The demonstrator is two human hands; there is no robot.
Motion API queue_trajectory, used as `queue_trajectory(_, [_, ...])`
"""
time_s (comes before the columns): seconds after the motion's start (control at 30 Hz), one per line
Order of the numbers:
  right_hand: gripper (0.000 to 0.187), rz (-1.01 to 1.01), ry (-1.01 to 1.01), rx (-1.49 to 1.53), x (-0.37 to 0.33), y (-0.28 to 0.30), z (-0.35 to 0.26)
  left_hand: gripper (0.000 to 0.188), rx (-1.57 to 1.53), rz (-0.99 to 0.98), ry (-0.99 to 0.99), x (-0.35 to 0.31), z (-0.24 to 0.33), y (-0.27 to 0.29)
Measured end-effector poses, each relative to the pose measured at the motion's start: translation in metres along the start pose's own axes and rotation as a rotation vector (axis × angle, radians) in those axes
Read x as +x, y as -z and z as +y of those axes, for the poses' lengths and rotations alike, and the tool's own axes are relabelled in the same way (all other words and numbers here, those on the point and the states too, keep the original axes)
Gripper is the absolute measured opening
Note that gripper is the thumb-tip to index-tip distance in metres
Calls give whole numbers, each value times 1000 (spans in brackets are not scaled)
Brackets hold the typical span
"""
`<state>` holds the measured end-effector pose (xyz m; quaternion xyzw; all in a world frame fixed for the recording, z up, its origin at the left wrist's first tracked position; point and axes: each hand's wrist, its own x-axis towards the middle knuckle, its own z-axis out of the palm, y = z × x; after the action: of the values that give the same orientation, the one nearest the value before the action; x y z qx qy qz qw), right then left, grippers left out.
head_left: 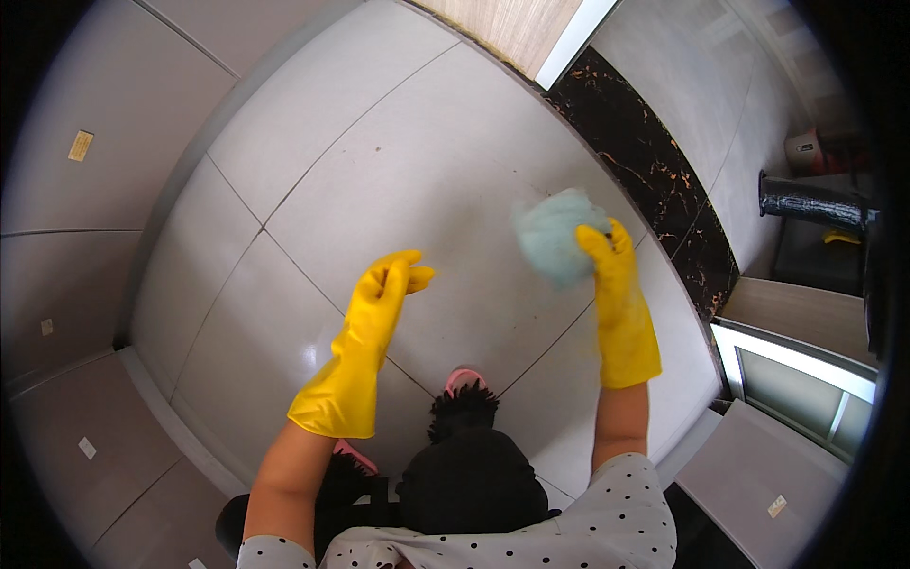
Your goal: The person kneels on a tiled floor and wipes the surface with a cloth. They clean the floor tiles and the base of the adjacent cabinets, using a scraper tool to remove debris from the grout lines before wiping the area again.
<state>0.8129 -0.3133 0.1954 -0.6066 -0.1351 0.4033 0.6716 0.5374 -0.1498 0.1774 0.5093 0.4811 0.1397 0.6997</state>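
A white shirt with black dots [512, 550] lies nearest the camera, above the black-clad knees [479, 479]. The right hand [616, 270], in a yellow glove, has its fingers closed on the right edge of a pale blue cloth [557, 237], which is over the tiled floor [379, 204], near the dark stone strip [654, 175]; blur hides whether it touches the tiles. The gloved left hand [382, 289] is empty, its fingers loosely bent. An edge grip probably leaves the cloth floppy; folding it into a pad under a flat palm should give steadier, more even pressure against the floor.
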Motion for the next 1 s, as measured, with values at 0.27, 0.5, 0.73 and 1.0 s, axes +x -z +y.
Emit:
queue_trajectory(0.27, [28, 117, -87, -243, 31, 66, 8, 39, 49, 40, 56, -4, 0, 30])
queue_trajectory(0.5, [26, 167, -96, -291, 31, 80, 27, 36, 271, 73, -131, -7, -10, 19])
queue_trajectory(0.73, [25, 199, -21, 158, 3, 27, 51, 72, 1051, -182, -850, -8, 11, -74])
queue_trajectory(1.0, [32, 304, -9, 400, 3, 17, 76, 81, 1226, -297, -537, 47, -5, -141])
